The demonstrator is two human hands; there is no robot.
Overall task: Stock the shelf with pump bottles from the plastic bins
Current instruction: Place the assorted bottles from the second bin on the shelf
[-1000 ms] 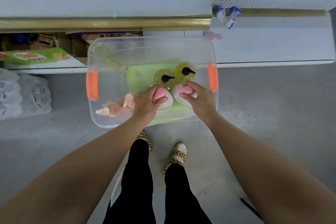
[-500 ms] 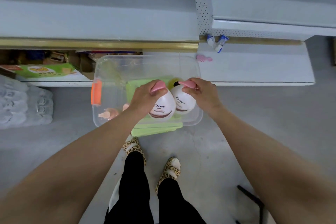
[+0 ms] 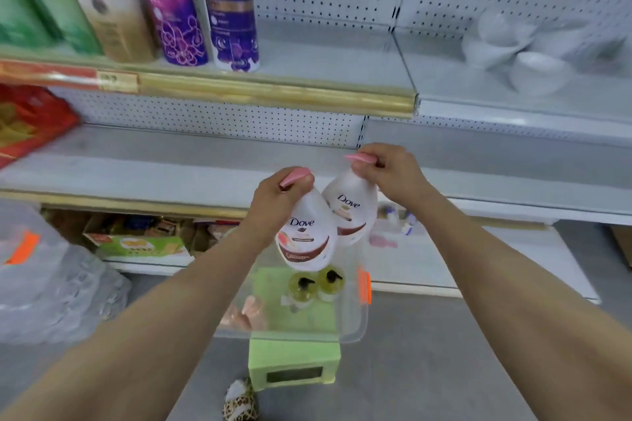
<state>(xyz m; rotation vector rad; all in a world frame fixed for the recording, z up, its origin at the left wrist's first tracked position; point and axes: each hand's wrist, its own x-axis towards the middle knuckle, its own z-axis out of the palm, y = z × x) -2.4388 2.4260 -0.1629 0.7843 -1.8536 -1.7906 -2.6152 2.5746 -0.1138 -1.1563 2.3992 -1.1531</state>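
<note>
Both Dove pump bottles have come up out of the clear plastic bin (image 3: 355,331) since half a second ago and now hang above it, in front of the bare middle shelf (image 3: 171,167). The left hand (image 3: 273,202) is closed around the pink pump of the left Dove bottle (image 3: 307,232); the right hand (image 3: 390,171) grips the pump of the right Dove bottle (image 3: 349,205). The two bottles touch. Two yellow pump bottles (image 3: 316,284) stand in the bin below them.

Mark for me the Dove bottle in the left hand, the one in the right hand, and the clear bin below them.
Left-hand Dove bottle (image 3: 305,236): head view, on its front label.
Right-hand Dove bottle (image 3: 349,207): head view, on its white body.
Clear bin (image 3: 364,285): head view, on its orange right handle.
</note>
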